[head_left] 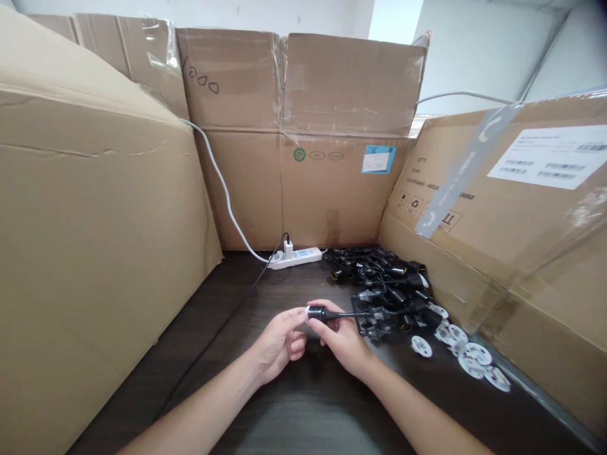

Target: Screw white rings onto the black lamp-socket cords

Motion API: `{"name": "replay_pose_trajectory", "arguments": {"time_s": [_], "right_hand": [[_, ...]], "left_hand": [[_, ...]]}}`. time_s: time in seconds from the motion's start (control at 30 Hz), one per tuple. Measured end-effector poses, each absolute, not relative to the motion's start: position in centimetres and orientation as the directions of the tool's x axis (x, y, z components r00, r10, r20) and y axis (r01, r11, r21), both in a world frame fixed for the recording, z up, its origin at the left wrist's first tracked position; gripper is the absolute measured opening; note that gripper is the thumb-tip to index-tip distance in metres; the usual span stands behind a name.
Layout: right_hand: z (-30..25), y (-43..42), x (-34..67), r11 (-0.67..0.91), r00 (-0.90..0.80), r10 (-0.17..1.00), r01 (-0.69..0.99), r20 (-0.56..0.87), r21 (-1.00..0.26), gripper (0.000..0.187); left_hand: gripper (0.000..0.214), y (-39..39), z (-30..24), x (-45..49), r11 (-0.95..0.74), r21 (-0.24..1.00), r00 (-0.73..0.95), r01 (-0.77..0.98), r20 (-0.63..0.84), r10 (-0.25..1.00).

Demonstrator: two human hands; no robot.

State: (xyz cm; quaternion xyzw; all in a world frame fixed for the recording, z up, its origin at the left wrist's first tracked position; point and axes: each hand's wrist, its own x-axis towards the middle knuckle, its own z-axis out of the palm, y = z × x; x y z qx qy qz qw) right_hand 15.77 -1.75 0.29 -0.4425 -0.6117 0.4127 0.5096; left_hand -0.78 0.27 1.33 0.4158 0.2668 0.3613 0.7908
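Note:
Both hands meet over the dark table [294,404] on one small black socket part [318,313] with a thin black lead running right. My right hand [344,341] grips the black body with curled fingers. My left hand [279,341] pinches the white end of the part between thumb and fingertips. Just right of my hands lies a pile of similar black parts [384,284]. Several white round discs [467,354] are scattered beyond it.
Large cardboard boxes wall the table in: one on the left [95,240], one behind [303,139], one on the right [512,208]. A white power strip [296,256] with a plugged charger lies at the back, its white cable [222,189] rising left and a black cable [227,322] running toward me.

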Motion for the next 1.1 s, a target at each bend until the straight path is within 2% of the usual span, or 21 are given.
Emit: {"name": "replay_pose_trajectory", "arguments": {"time_s": [0.23,0.43,0.73,0.9,1.1], "right_hand": [[0.47,-1.54,15.57,0.237,-0.05,0.971,0.098,0.233,-0.966,0.033],[0.56,-1.53,15.63,0.229,-0.06,0.973,0.086,0.224,-0.97,0.033],[0.6,-1.49,15.63,0.225,-0.054,0.974,0.077,0.221,-0.971,0.035],[0.71,-1.62,15.38,0.212,-0.055,0.976,0.055,0.209,-0.976,0.035],[0.21,-1.47,15.25,0.16,-0.075,0.984,-0.017,0.161,-0.987,0.044]], "left_hand": [[0.041,0.43,1.49,-0.77,0.332,0.905,0.584,-0.265,-0.124,0.802],[0.042,0.61,1.4,-0.79,0.362,0.896,0.596,-0.258,-0.147,0.789],[0.045,0.57,0.91,-0.57,0.254,0.944,0.538,-0.212,-0.104,0.836],[0.045,0.36,1.03,-0.36,0.259,0.935,0.511,-0.241,-0.104,0.853],[0.044,0.36,0.8,-0.23,0.278,0.911,0.464,-0.306,-0.113,0.879]]}}
